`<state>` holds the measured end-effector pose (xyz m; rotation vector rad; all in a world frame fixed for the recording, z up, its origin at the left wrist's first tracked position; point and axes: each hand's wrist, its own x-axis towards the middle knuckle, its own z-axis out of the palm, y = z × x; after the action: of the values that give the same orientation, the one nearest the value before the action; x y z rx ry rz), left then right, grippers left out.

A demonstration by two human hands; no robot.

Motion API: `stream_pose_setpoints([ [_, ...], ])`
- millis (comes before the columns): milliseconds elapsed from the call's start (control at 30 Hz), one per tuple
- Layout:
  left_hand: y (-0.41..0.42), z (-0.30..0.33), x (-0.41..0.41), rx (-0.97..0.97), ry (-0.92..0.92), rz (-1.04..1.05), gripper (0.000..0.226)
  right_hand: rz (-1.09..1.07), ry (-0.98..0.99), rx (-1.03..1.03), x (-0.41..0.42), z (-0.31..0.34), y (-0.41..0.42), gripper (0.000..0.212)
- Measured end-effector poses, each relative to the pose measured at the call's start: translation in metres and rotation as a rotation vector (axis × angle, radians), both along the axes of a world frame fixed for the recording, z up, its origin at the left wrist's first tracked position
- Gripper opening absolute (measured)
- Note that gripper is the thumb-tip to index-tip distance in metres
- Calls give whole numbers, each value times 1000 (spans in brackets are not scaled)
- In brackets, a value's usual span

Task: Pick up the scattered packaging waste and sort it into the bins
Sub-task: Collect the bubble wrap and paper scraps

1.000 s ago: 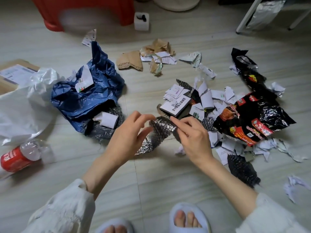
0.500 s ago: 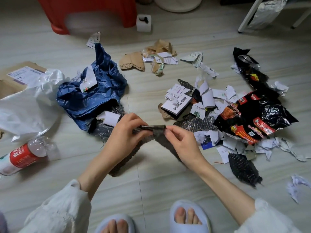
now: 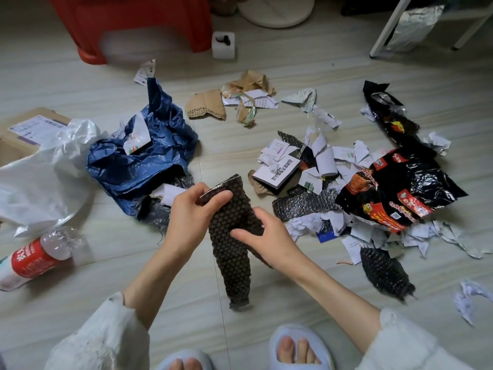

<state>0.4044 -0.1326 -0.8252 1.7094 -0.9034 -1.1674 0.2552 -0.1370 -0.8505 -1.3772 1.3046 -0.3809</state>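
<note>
A long strip of black bubble wrap point(image 3: 234, 263) hangs above the floor between my hands. My left hand point(image 3: 192, 217) pinches its top edge between thumb and fingers. My right hand point(image 3: 264, 236) grips the strip lower down on its right side. To the right lies a heap of torn white paper scraps point(image 3: 333, 161), a second bubble wrap piece point(image 3: 304, 206), a black and red snack wrapper point(image 3: 400, 193) and another black bubble wrap piece point(image 3: 384, 273). A crumpled blue plastic bag point(image 3: 138, 161) lies to the left.
A crushed bottle with a red label point(image 3: 34, 257) and a white plastic bag point(image 3: 34, 182) lie at left by a cardboard box point(image 3: 24, 132). Torn cardboard point(image 3: 208, 105) lies further back. A red stool point(image 3: 133, 22) and white table legs point(image 3: 386, 25) stand behind. My slippered feet point(image 3: 296, 351) are below.
The bubble wrap strip was stretched level between my hands; now it hangs down lengthways. My left hand rose to its top edge and my right hand shifted lower on it.
</note>
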Motion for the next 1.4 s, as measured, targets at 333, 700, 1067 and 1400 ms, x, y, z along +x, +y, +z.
stream_pose_setpoints([
  [333,2,2,14,-26,175,289,22,199,33,-75,17,8,1,20],
  [700,4,-3,24,-103,77,94,21,-57,-29,27,11,4,-8,1],
  [1067,28,-27,14,-215,-498,-623,60,-468,-388,604,6,3,-25,17],
  [1400,16,-26,23,-24,-594,-512,60,-49,-124,203,3,1,-14,30],
])
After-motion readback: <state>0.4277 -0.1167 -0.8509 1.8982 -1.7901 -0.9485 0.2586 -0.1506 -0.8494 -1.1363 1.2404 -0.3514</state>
